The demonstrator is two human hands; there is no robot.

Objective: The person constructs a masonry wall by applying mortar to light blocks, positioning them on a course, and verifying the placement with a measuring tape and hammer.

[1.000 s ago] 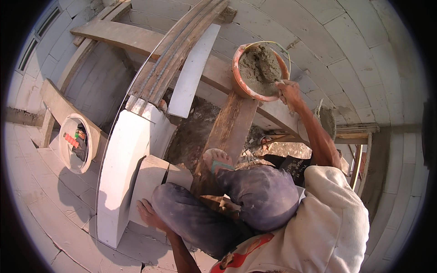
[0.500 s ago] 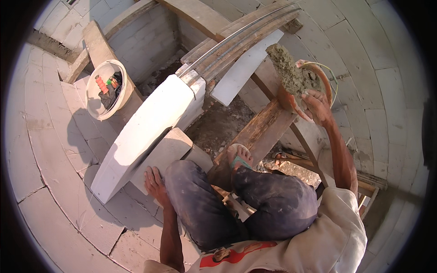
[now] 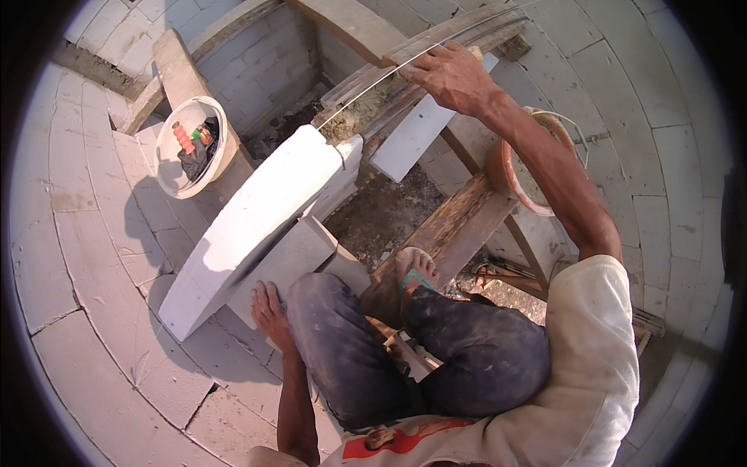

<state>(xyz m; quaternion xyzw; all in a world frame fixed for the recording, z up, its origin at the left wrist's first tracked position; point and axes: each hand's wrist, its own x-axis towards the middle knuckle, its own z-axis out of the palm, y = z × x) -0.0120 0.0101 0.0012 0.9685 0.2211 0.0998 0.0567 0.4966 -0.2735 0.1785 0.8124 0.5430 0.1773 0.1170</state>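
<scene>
My left hand (image 3: pixel 271 315) lies with fingers stretched on a grey block (image 3: pixel 272 265) beside my left knee. Just past it, a long white block (image 3: pixel 253 210) sits on the wall. At the upper middle, my right hand (image 3: pixel 455 78) is closed round a trowel, whose light handle end (image 3: pixel 475 54) shows; its blade is hidden. Under and left of that hand, wet grey mortar (image 3: pixel 362 113) lies along the wall top, against the white block's far end. A thin pale string (image 3: pixel 373 84) runs above the mortar.
An orange-rimmed bucket (image 3: pixel 510 175) of mortar stands under my right forearm. A white bucket (image 3: pixel 226 148) with tools is at the left. My foot rests on a wooden plank (image 3: pixel 459 226) above a gap. A white slab (image 3: pixel 412 144) leans near the wall.
My right hand has swung left and away from the bucket to the wall top. The heaped mortar it carried is gone from view there, and mortar now lies on the wall. My left hand stays put.
</scene>
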